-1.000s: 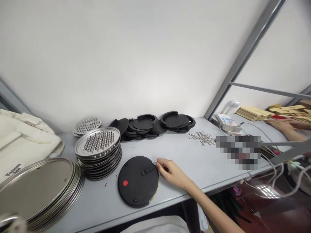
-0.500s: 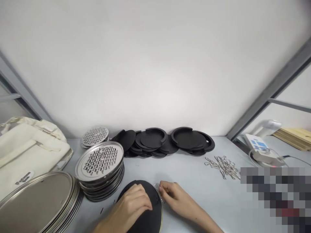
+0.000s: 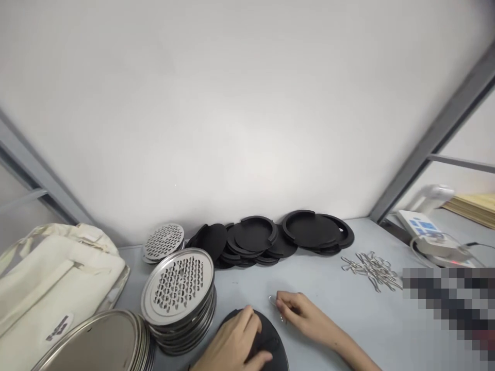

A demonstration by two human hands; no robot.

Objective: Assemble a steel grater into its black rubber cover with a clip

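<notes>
A black round disc (image 3: 270,346) lies on the grey table (image 3: 328,304) at the bottom edge of the view, partly cut off. My left hand (image 3: 234,345) rests on top of it with fingers curled over its surface. My right hand (image 3: 303,315) sits just right of the disc's rim, fingers pinched on a small wire clip (image 3: 275,304) at the disc's edge. A loose pile of the same wire clips (image 3: 371,270) lies further right.
A stack of perforated metal trays (image 3: 180,293) stands left of the disc, larger metal lids (image 3: 96,345) beyond it, a cream bag (image 3: 50,288) at far left. Black rings and discs (image 3: 270,237) line the wall. A white device (image 3: 433,237) with cables sits at right.
The view has tilted up and shifted right. My left hand came in onto the black disc; my right hand stays pinched at the disc's rim.
</notes>
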